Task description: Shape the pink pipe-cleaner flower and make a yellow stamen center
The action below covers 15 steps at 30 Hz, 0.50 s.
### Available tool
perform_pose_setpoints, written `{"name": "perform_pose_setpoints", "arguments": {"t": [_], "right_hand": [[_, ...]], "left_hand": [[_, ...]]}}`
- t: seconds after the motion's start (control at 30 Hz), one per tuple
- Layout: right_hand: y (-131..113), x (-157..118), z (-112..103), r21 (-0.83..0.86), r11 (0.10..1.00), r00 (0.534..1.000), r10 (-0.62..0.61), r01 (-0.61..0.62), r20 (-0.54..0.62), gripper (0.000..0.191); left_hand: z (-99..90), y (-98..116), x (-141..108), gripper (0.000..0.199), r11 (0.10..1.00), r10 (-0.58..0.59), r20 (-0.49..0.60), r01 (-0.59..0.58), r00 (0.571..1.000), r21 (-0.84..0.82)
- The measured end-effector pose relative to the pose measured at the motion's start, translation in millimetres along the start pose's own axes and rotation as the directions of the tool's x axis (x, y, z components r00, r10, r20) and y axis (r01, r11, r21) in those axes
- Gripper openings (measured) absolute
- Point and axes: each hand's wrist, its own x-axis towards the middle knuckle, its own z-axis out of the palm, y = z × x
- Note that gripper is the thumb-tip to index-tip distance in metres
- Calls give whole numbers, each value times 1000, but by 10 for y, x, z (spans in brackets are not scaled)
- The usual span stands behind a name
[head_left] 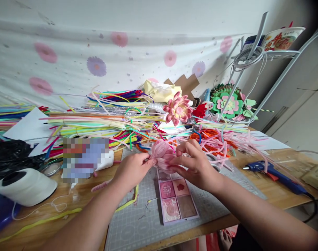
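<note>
Many pipe cleaners (96, 122) behind held flower (162, 153)

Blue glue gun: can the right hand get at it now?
Probably yes: the blue glue gun lies on the table's right side, mostly uncovered, though a pink strip overlaps it and the right hand is at the pink petals.

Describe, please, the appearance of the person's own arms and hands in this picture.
Both the left hand and the right hand are bare, with no gloves. The left forearm and right forearm show no sleeves, watch or bracelet. Fingernail details are too small to tell.
</note>
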Motion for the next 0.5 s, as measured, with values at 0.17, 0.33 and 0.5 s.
{"name": "perform_pose_setpoints", "arguments": {"t": [0.17, 0.33, 0.5], "right_hand": [[20, -59, -30, -18, 1000, 999, -15, 15, -52, 21], [6, -182, 1, -23, 999, 998, -25, 26, 51, 22], [-83, -378, 45, 15, 1000, 903, 15, -24, 430, 29]], "left_hand": [[0, -26, 34, 45, 998, -10, 13, 11, 1000, -54], [10, -83, 66, 45, 997, -36, -15, 35, 999, -70], [-6, -109, 84, 46, 998, -52, -47, 51, 998, -32]]}}
